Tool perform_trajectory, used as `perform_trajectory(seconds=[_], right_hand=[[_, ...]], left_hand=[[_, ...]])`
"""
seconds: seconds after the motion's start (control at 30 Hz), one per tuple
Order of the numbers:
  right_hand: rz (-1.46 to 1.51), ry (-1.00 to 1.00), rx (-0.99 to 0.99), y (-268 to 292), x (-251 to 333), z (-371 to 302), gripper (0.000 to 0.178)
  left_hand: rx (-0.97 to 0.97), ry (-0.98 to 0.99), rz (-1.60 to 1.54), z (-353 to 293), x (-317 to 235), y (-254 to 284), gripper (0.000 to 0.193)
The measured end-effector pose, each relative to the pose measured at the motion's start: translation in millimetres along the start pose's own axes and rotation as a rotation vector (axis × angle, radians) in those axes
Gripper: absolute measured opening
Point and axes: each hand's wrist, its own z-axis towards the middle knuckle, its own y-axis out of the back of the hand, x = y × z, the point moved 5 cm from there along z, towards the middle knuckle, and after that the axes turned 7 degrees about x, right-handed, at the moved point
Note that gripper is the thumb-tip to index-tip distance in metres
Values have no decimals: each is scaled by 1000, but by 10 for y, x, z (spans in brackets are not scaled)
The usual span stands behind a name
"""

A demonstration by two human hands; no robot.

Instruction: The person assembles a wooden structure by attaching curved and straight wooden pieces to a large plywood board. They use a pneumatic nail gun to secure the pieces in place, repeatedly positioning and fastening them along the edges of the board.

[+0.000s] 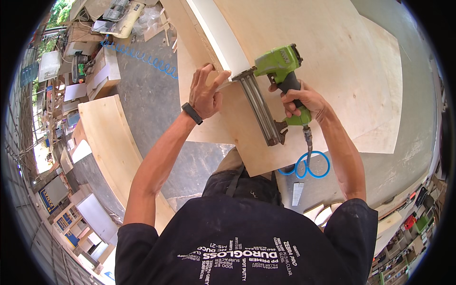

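My right hand (304,100) is wrapped round the black grip of a green nail gun (280,61), a finger near its trigger. The gun's metal magazine slants toward me, and its nose meets the near end of a white strip (223,35). Along the left of that strip runs a narrow wooden board (192,28). My left hand (206,92), with a dark band on its wrist, grips the near end of this board with curved fingers, its index fingertip close to the gun's nose. Below lies a large plywood sheet (351,95).
A blue coiled air hose (311,166) hangs from the gun's handle; more blue coil (142,57) lies on the floor at left. Another long wooden board (111,133) stands at left. Boxes and tools (116,14) crowd the far left, with shelves along the right edge.
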Motion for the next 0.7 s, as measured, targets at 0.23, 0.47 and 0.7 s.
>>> perform_trajectory(seconds=[0.23, 0.47, 0.7], right_hand=[[-2, -6, -5, 9, -5, 1, 42], [1, -8, 3, 19, -12, 3, 40], [-17, 22, 2, -1, 4, -1, 42]], left_hand=[[-2, -12, 12, 12, -17, 16, 77], [-3, -13, 2, 2, -11, 11, 77], [-3, -22, 0, 27, -37, 49, 77]])
